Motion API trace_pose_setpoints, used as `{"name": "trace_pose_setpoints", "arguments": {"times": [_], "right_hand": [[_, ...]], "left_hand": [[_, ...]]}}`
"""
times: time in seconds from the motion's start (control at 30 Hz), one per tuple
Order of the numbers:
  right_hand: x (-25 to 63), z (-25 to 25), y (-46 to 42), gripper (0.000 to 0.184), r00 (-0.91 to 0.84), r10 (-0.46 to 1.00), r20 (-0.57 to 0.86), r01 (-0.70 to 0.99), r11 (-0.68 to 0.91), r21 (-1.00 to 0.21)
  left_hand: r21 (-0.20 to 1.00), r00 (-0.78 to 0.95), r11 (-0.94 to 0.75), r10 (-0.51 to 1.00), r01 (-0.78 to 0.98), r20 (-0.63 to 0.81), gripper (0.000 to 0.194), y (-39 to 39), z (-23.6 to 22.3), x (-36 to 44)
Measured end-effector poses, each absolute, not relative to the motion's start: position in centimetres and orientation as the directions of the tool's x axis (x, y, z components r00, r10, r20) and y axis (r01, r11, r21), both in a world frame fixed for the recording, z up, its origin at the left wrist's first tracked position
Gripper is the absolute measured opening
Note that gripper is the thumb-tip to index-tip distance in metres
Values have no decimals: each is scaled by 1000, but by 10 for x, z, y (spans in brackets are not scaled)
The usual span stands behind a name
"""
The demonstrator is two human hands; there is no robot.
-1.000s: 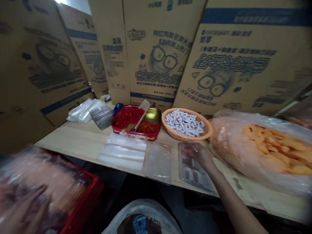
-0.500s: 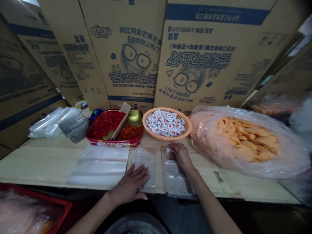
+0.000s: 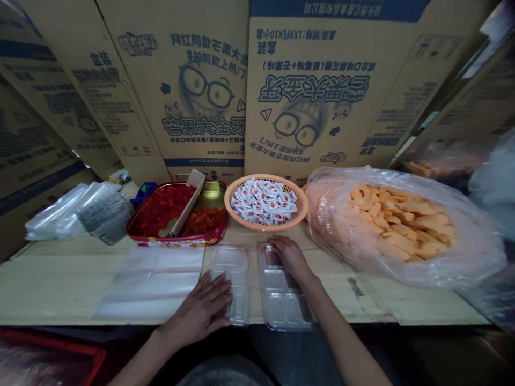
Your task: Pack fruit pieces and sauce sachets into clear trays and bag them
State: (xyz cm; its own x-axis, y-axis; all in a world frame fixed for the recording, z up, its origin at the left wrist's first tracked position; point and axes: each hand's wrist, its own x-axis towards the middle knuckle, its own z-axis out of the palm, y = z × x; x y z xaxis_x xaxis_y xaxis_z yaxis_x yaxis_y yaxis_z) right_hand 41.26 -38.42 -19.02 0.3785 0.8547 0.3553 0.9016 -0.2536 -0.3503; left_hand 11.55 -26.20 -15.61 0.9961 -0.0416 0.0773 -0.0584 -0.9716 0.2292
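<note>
Two clear plastic trays lie side by side at the front edge of the wooden table (image 3: 56, 279). My left hand (image 3: 201, 311) rests flat, fingers spread, on the near end of the left tray (image 3: 231, 268). My right hand (image 3: 287, 257) lies palm down with curled fingers on the far end of the right tray (image 3: 281, 300), which has several compartments. Whether it holds anything is hidden. Just beyond the trays stand an orange basket (image 3: 263, 201) of small white and red sachets and a red tin (image 3: 177, 214) of red pieces with a flat scoop in it.
A big clear bag of orange-yellow pieces (image 3: 398, 225) fills the table's right side. Flat clear bags (image 3: 155, 279) lie left of the trays, stacked trays (image 3: 100, 212) at the far left. Printed cardboard boxes (image 3: 281, 91) wall the back. A red crate (image 3: 52, 359) sits below left.
The view swung right and down from the red crate to the table. My left hand came up onto the left tray. My right hand stayed on the right tray's far end.
</note>
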Motion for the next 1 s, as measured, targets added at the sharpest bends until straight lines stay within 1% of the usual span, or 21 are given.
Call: {"name": "trace_pose_setpoints", "arguments": {"times": [0.1,0.2,0.33,0.53,0.6,0.63,0.67,0.7,0.73,0.77,0.8,0.83,0.87,0.9,0.93,0.97,1.0], "right_hand": [[411,-190,-384,18,379,853,359,900,-249,-358],[410,-190,-385,17,387,837,388,898,-247,-364],[405,-189,-386,20,392,798,458,899,-226,-375],[402,-181,-391,24,411,725,552,885,-174,-431],[402,-175,-392,23,413,704,578,880,-144,-453],[402,-171,-392,22,416,693,589,876,-130,-465],[400,-165,-392,21,421,680,600,871,-118,-478],[397,-159,-392,21,426,668,610,866,-107,-488],[393,-151,-391,20,424,659,621,865,-90,-494],[388,-143,-391,20,413,656,632,865,-65,-497],[382,-134,-390,19,393,658,642,868,-35,-495],[377,-126,-390,19,369,665,649,873,-7,-488],[374,-117,-391,20,347,669,657,879,12,-477],[373,-109,-394,20,334,662,671,888,17,-459],[376,-101,-398,20,336,638,693,899,3,-439],[382,-93,-405,20,360,601,714,906,-43,-421],[393,-86,-414,20,404,550,731,904,-121,-409]], "left_hand": [[232,997,-972,-30,-47,72,52,-259,-160,114],[219,998,-975,-19,-33,66,49,-258,-163,111],[234,997,-972,1,-17,77,47,-261,-164,110],[277,995,-960,3,-25,100,48,-259,-159,107],[318,992,-948,38,-3,123,45,-262,-156,111],[369,985,-929,89,29,146,41,-266,-155,116],[457,972,-886,164,71,167,39,-271,-153,123],[582,950,-806,258,111,177,38,-278,-151,132],[728,921,-674,355,131,163,41,-286,-149,144],[862,892,-491,436,123,122,47,-295,-146,157],[956,874,-275,484,99,49,54,-303,-143,171],[995,867,-55,496,77,-40,61,-312,-139,184],[988,868,138,480,70,-129,64,-319,-135,195],[953,867,292,451,78,-210,64,-325,-131,204],[909,865,405,418,97,-279,61,-329,-126,211],[868,857,482,392,117,-334,58,-331,-122,216],[836,849,533,377,129,-371,56,-332,-118,218]]}}
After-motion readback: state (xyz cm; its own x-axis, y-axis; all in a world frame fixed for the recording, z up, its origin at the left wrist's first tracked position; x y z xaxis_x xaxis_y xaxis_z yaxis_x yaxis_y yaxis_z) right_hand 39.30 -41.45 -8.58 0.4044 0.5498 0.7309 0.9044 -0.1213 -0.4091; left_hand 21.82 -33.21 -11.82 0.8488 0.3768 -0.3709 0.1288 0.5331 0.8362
